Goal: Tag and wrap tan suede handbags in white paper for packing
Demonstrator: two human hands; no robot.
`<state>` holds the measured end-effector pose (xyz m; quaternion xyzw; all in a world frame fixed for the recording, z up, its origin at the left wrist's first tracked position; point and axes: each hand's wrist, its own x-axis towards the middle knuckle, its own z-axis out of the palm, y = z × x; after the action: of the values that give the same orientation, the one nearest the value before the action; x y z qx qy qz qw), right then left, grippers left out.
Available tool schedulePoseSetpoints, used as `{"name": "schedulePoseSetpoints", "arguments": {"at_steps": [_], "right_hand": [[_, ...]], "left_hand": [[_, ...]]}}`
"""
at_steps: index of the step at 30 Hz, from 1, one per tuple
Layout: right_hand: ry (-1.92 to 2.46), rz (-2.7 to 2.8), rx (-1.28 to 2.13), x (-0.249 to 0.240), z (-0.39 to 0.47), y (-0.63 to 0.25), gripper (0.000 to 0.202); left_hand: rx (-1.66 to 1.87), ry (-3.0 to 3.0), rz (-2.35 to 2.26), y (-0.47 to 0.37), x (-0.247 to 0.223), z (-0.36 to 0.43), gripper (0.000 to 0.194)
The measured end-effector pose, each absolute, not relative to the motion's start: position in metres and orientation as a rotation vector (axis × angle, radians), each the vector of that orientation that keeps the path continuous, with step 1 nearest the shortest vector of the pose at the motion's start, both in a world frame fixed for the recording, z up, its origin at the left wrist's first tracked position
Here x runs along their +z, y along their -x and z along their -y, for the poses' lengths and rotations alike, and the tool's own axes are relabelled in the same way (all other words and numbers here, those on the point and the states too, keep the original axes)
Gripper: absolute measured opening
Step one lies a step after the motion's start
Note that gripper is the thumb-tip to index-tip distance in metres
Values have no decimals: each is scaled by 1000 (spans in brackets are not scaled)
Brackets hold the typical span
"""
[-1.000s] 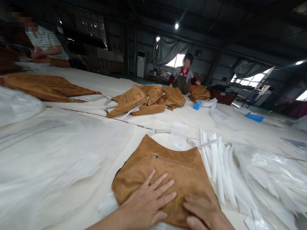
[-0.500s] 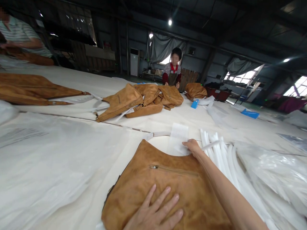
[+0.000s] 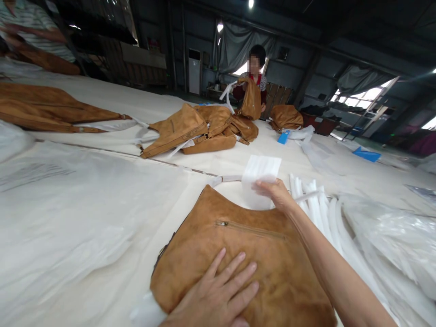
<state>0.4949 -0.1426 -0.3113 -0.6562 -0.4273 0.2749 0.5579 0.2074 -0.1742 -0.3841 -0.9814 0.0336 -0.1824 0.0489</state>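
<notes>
A tan leather handbag (image 3: pixel 262 254) with a zipped pocket lies flat on the table before me. My left hand (image 3: pixel 221 290) rests on its front, fingers spread. Above the bag's curved top edge, my right hand (image 3: pixel 274 193) pinches a thin white foam sheet (image 3: pixel 261 170), which is lifted and slightly bent. The bag's strap (image 3: pixel 231 178), partly wrapped in white material, loops beyond the opening and runs behind the sheet.
White foam strips (image 3: pixel 316 200) and clear plastic bags (image 3: pixel 384 240) lie to the right. Plastic sheeting (image 3: pixel 85 204) covers the left. More tan bags (image 3: pixel 179 125) are heaped farther back. Across the table a person (image 3: pixel 257 68) holds up a tan bag; another person (image 3: pixel 41 34) stands far left.
My right hand has raised the white foam sheet off the table. My left hand stays on the handbag. The person opposite has lifted a tan bag from the heap.
</notes>
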Motion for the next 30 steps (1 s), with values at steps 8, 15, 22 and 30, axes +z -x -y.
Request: {"name": "schedulePoseSetpoints", "arguments": {"at_steps": [8,15,22,30], "right_hand": [[1575,1762,467,-319,248,-435,37],[1686,2038,335,-352,294,-423,48],[1673,2125,339,-364,297,-425,46],[1726,2246,279,-360,296,-422,54]], "left_hand": [[-518,3155,-56,-207,-372,178,64],[-577,3261,-33,-211,-366,182,59],[-962,3317,-40,-205,-376,180,32],[-1193,3256,70,-202,-377,178,45]]}}
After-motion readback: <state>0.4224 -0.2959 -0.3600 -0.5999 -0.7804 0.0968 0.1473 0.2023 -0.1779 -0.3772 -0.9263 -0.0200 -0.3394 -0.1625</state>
